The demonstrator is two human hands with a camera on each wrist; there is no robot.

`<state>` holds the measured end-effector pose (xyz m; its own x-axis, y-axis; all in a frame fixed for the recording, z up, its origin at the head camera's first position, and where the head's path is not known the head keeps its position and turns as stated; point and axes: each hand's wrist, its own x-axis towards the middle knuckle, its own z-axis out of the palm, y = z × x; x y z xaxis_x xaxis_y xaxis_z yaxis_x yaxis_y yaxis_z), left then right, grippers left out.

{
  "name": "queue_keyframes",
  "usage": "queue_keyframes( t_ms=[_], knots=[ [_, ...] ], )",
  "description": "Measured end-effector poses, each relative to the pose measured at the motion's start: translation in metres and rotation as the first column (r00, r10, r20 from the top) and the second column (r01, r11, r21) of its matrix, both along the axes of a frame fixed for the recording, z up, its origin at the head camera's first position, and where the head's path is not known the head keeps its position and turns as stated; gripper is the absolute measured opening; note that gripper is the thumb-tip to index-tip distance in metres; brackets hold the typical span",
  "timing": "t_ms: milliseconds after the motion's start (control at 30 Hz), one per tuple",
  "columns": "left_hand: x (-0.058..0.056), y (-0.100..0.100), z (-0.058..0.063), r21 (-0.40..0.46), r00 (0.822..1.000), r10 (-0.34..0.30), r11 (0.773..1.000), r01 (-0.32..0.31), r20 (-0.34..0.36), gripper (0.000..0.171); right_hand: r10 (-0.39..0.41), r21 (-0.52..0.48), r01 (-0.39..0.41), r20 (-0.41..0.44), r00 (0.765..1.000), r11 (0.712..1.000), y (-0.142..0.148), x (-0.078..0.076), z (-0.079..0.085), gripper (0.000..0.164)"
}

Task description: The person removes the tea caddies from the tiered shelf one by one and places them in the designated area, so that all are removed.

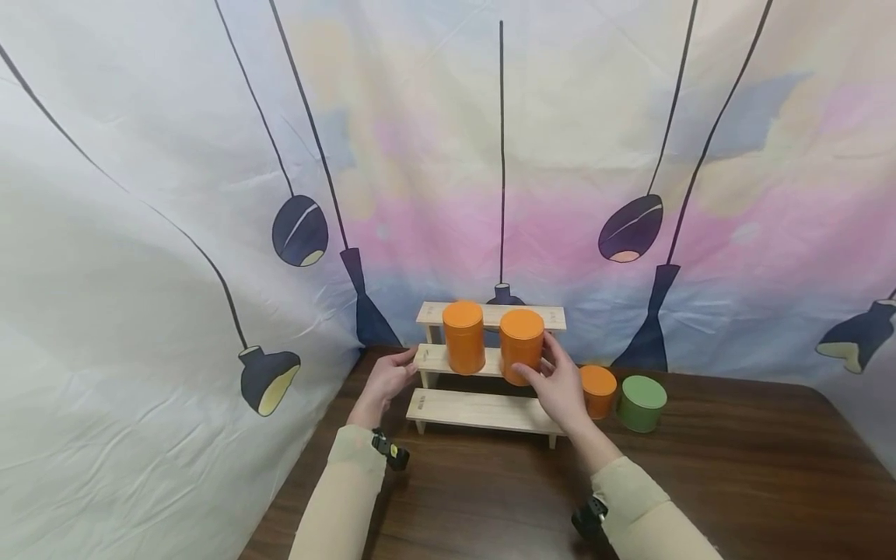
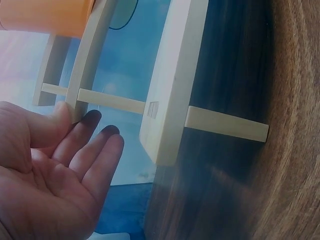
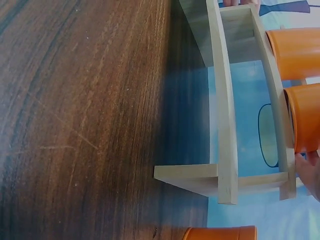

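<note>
A three-step wooden display stand (image 1: 483,408) rests on the table against the fabric backdrop. My left hand (image 1: 387,383) pinches the left end of its middle step between thumb and fingers, as the left wrist view (image 2: 55,165) also shows. On that step stands a tall orange canister (image 1: 465,342), upright and lidded. A second orange canister (image 1: 519,342) is to its right, held by my right hand (image 1: 565,389), thumb at the front and fingers on the right side. In the right wrist view this canister (image 3: 304,117) is at the middle step, its base close to the board.
A shorter-looking orange canister (image 1: 598,395) and a green canister (image 1: 642,406) stand on the dark wooden table (image 1: 735,467), right of the stand. Behind everything hangs a printed fabric backdrop (image 1: 434,171) with lamp drawings.
</note>
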<state>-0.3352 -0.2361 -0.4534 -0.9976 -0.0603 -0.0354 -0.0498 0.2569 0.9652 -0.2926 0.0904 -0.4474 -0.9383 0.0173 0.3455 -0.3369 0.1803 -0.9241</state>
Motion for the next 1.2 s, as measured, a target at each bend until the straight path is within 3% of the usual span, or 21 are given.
queue_keyframes(
  t_ms=[333,700,1200],
  knots=[
    [-0.004,-0.003,0.000,-0.008,1.000,-0.011,1.000,0.011,-0.003,0.048,0.014,-0.039,-0.012,0.048,0.999,0.999,0.008,0.003,0.006,0.088],
    [-0.005,-0.005,-0.001,-0.021,1.000,-0.011,1.000,0.011,0.011,0.048,0.019,-0.058,-0.018,0.017,1.000,0.998,0.022,0.015,0.004,0.085],
    [-0.003,-0.004,0.000,-0.022,1.000,0.003,1.000,-0.002,0.011,0.048,-0.098,-0.037,0.097,-0.010,0.995,0.995,0.066,0.045,-0.002,0.088]
  ],
)
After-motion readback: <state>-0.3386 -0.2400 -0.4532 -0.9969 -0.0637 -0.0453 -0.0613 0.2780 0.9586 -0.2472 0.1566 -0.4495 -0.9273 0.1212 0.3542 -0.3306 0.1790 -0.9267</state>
